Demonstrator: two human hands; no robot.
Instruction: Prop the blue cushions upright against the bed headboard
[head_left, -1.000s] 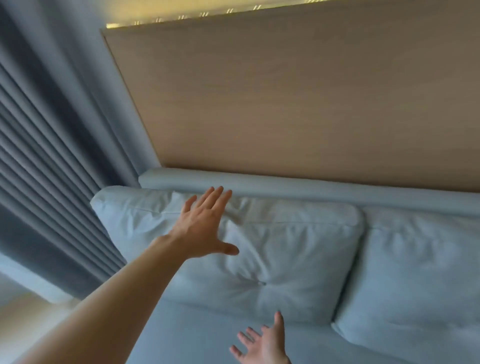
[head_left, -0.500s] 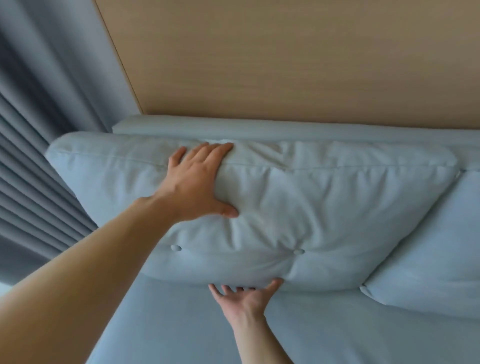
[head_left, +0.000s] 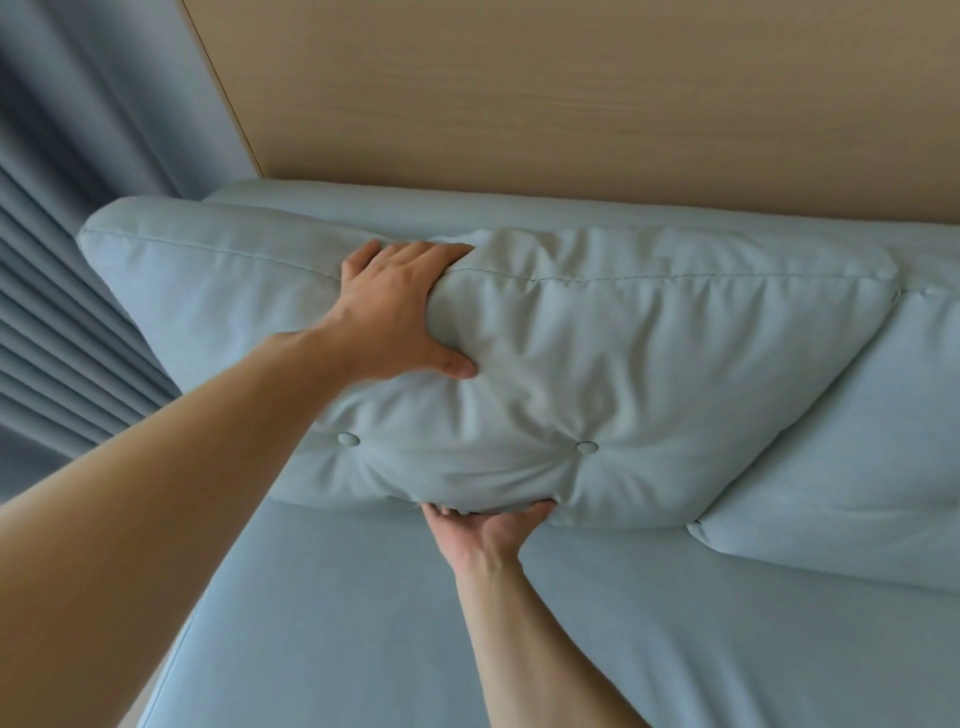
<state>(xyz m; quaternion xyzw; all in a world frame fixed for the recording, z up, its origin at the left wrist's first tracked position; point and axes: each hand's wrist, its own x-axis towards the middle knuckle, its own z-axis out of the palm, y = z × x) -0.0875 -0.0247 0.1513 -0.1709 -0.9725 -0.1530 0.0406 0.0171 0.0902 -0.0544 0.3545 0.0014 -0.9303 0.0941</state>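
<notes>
A pale blue tufted cushion (head_left: 649, 364) with two buttons leans against the padded blue headboard (head_left: 467, 205). My left hand (head_left: 395, 312) grips its upper edge, fingers over the top seam and thumb pressed into the front. My right hand (head_left: 485, 530) is tucked under its bottom edge, palm up, fingers hidden beneath the fabric. A second blue cushion (head_left: 857, 467) stands to the right, its left side overlapped by the first cushion's corner.
The blue mattress (head_left: 363, 623) fills the foreground. A wooden wall panel (head_left: 571, 93) rises behind the headboard. Grey-blue pleated curtains (head_left: 67, 260) hang close on the left of the bed.
My left hand went from hovering to clamping the cushion's top edge. My right hand rose from the mattress and slid under the cushion's bottom edge. The view moved closer.
</notes>
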